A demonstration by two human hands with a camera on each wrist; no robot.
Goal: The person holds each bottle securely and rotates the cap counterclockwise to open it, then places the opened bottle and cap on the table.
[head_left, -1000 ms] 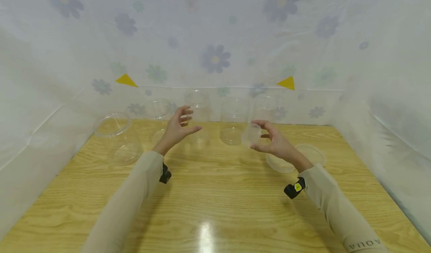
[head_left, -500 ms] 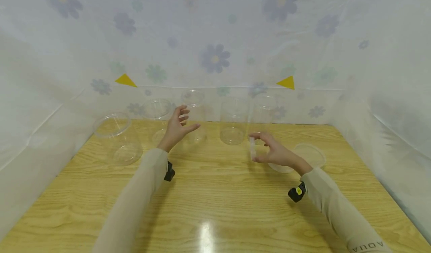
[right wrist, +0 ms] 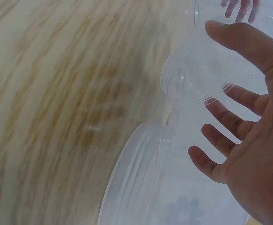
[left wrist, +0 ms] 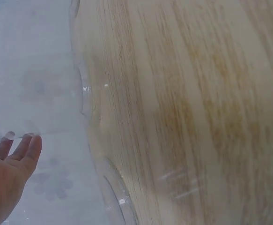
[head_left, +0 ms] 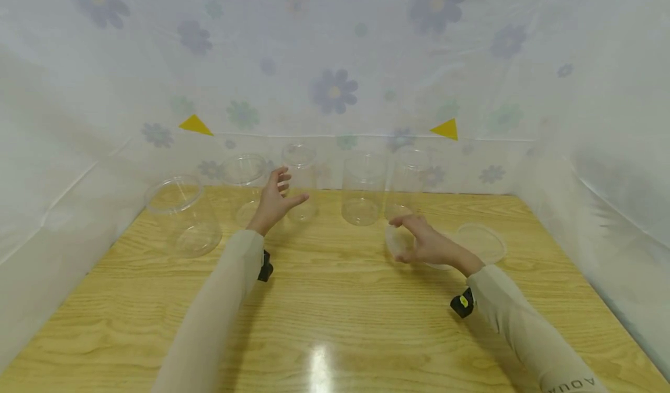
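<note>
- Both arms wear long, close-fitting beige sleeves (head_left: 209,317) reaching to the wrists.
- The sleeve at lower right bears dark lettering (head_left: 570,383).
- A small black device (head_left: 265,266) is strapped at the left wrist.
- Another black device (head_left: 463,303), with a yellow spot, sits at the right wrist.

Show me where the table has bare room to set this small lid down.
The near half of the wooden table, in front of both hands, is bare. So is the strip between the left hand and the right hand, which holds the small clear lid. The jar row and the larger lids crowd the back and right.
</note>
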